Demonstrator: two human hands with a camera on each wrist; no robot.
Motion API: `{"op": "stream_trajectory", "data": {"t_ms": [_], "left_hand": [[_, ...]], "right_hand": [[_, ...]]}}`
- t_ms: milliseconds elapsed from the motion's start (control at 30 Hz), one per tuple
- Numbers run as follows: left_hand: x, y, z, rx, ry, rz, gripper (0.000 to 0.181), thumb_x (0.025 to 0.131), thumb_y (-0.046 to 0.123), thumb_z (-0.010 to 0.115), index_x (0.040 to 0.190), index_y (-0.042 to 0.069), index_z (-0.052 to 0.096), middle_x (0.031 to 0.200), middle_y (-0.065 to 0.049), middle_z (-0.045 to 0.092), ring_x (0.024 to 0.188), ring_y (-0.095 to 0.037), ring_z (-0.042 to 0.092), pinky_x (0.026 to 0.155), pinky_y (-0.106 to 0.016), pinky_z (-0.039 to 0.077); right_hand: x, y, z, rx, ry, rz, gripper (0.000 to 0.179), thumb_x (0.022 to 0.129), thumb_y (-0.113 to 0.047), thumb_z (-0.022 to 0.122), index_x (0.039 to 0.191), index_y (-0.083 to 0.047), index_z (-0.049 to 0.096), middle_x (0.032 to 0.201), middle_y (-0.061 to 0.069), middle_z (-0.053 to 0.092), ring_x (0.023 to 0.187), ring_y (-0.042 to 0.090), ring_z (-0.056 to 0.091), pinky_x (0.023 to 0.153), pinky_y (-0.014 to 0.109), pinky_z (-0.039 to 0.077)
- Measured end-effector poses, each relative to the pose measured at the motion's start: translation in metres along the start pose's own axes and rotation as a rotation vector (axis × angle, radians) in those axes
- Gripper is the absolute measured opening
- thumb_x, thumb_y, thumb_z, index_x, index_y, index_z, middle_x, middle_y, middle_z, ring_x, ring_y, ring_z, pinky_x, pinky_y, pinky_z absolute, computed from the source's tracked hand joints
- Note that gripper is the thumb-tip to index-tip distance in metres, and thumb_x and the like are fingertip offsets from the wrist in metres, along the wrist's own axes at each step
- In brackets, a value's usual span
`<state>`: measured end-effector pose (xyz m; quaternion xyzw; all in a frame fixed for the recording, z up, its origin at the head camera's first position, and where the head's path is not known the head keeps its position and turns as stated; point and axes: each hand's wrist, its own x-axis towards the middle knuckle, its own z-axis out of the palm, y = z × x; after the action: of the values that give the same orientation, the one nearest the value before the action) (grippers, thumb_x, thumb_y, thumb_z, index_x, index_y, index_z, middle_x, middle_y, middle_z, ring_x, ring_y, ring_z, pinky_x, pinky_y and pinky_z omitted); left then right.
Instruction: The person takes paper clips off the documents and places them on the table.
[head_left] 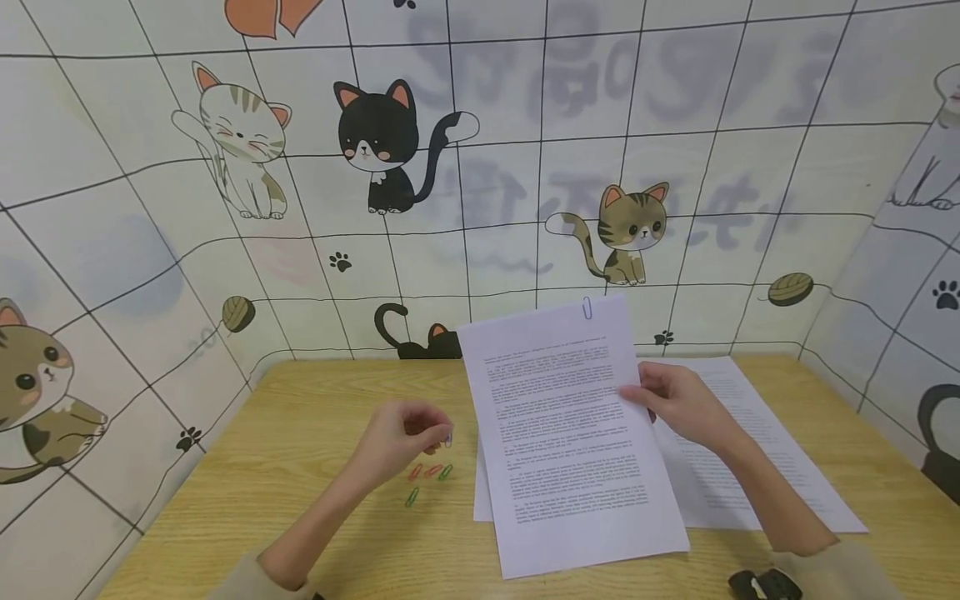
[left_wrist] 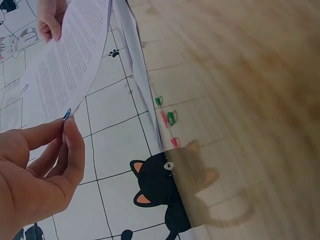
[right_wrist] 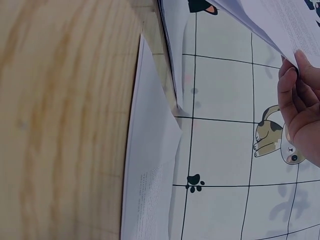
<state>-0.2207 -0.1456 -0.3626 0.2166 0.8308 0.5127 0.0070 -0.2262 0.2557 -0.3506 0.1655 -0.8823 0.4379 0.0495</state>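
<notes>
My right hand point(head_left: 686, 404) pinches the right edge of a printed paper sheaf point(head_left: 562, 442), raised and tilted above the table. A paper clip point(head_left: 587, 307) sits on the sheaf's top edge, right of its middle. Between thumb and fingertips my left hand point(head_left: 405, 437) pinches a blue paper clip point(left_wrist: 67, 114), to the left of the sheaf and apart from it. Below that hand on the table lie red paper clips point(head_left: 415, 472) and green paper clips point(head_left: 412, 497). In the right wrist view, the right hand point(right_wrist: 302, 107) has its thumb on the sheaf's printed face.
More printed sheets point(head_left: 750, 450) lie on the wooden table point(head_left: 300, 467), behind and to the right of the raised sheaf. A white sheet edge point(head_left: 483, 492) shows behind its left side. A wall covering with cartoon cats point(head_left: 510, 167) stands at the table's back and sides.
</notes>
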Motion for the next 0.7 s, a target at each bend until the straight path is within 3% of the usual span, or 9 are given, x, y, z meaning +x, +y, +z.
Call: {"op": "stream_trajectory", "data": {"t_ms": [200, 367, 500, 700], "left_hand": [[-0.004, -0.007, -0.002, 0.030, -0.026, 0.004, 0.004, 0.092, 0.005, 0.072, 0.091, 0.001, 0.073, 0.080, -0.012, 0.070, 0.067, -0.021, 0.062, 0.058, -0.023, 0.050], [-0.007, -0.011, -0.004, 0.058, -0.062, -0.028, 0.004, 0.092, 0.005, 0.073, 0.090, 0.002, 0.073, 0.079, -0.010, 0.070, 0.063, -0.027, 0.062, 0.056, -0.027, 0.051], [-0.008, -0.012, -0.005, 0.058, -0.112, -0.076, 0.004, 0.091, 0.004, 0.072, 0.087, 0.002, 0.072, 0.076, -0.013, 0.069, 0.059, -0.025, 0.059, 0.051, -0.027, 0.048], [-0.010, -0.013, -0.006, 0.074, -0.158, -0.114, 0.005, 0.089, 0.002, 0.073, 0.085, 0.003, 0.071, 0.073, -0.006, 0.067, 0.063, -0.018, 0.058, 0.054, -0.025, 0.047]], "right_hand": [[0.001, 0.001, 0.000, -0.009, -0.002, -0.001, 0.020, 0.098, -0.015, 0.067, 0.113, -0.001, 0.066, 0.089, 0.005, 0.072, 0.070, 0.019, 0.063, 0.055, 0.025, 0.043], [0.001, 0.002, 0.000, -0.012, -0.001, -0.004, 0.019, 0.098, -0.014, 0.067, 0.111, -0.001, 0.066, 0.089, 0.005, 0.072, 0.070, 0.019, 0.063, 0.056, 0.027, 0.044], [0.001, 0.002, 0.001, -0.017, 0.002, -0.008, 0.017, 0.098, -0.014, 0.067, 0.110, -0.001, 0.066, 0.088, 0.005, 0.072, 0.070, 0.019, 0.063, 0.057, 0.028, 0.045], [0.001, 0.002, 0.000, -0.018, 0.000, -0.005, 0.018, 0.098, -0.014, 0.067, 0.110, -0.001, 0.066, 0.087, 0.005, 0.072, 0.070, 0.019, 0.063, 0.056, 0.026, 0.044]]}}
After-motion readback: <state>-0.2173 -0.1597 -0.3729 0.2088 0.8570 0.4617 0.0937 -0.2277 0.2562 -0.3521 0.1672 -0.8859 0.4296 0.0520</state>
